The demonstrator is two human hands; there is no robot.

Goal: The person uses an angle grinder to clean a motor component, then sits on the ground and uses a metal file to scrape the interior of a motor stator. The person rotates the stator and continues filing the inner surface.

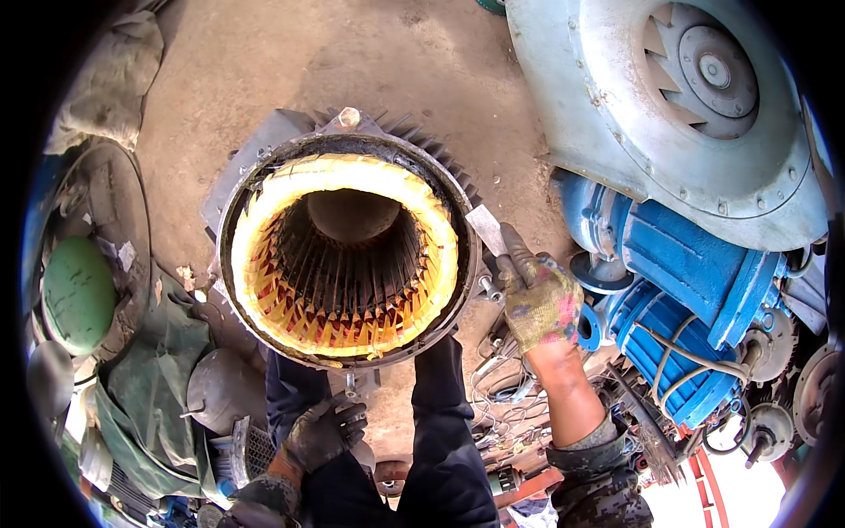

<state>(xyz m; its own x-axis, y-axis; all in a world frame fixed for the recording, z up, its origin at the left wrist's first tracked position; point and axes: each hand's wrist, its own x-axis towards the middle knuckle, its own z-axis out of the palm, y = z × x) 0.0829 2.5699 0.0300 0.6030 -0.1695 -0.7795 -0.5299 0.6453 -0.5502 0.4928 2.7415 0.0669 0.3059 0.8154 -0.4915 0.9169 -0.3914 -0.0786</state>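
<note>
A motor stator [468,304] stands on end before me, its round opening facing up. A thick ring of yellow-taped winding [264,304] lines its mouth, and dark slots run down the bore. My right hand [539,304], in a stained patterned glove, is closed on a flat metal scraper [485,228], with the index finger laid along it. The blade lies against the stator's right outer rim; its handle is hidden in the hand. By my left thigh, below the stator, rests my left hand [324,436] in a dark dirty glove. Its fingers are loosely bent and apart, with nothing seen in them.
A large grey blower housing [607,88] and blue motors [687,255] crowd the right side. On the left lie a green rounded object [79,295], a green tarp [150,396] and a grey cloth sack [114,79]. Cables and metal parts [502,387] litter the dirt floor at lower right.
</note>
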